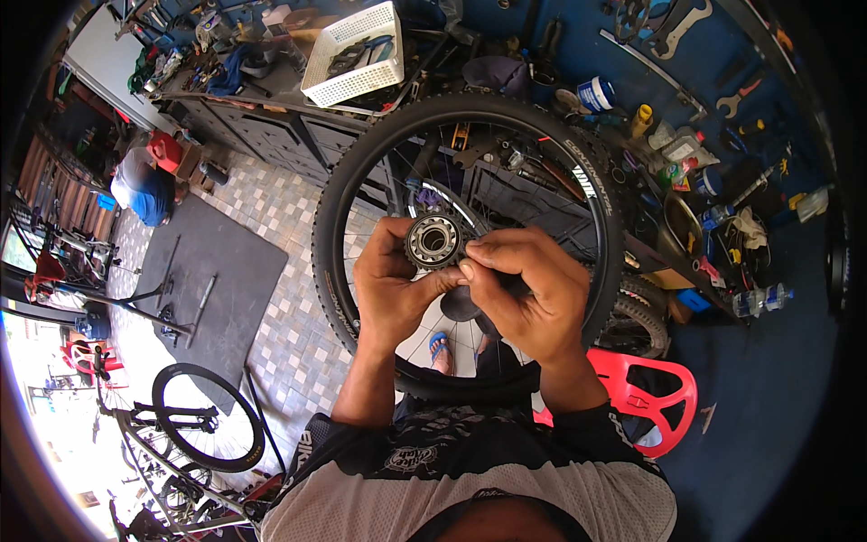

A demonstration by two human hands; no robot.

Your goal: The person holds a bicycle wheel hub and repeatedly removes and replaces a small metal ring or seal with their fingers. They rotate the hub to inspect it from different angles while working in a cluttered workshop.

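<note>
Left hand (384, 285) gripped round metal bearing part (432, 242), before bicycle wheel (343, 248); right hand (537, 294) met its edge, grip too obscured to tell. Wheel's black tyre (608, 244) bore pale lettering. Beyond, white basket (354, 93) sat on workbench (257, 131).

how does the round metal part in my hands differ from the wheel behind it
Size: the round metal part is small enough to sit in your left hand; the wheel is far larger.
Look: the part shows a silvery face around a central hole, while the wheel has a black tyre and thin, open spokes.
Shared: both are round.
</note>
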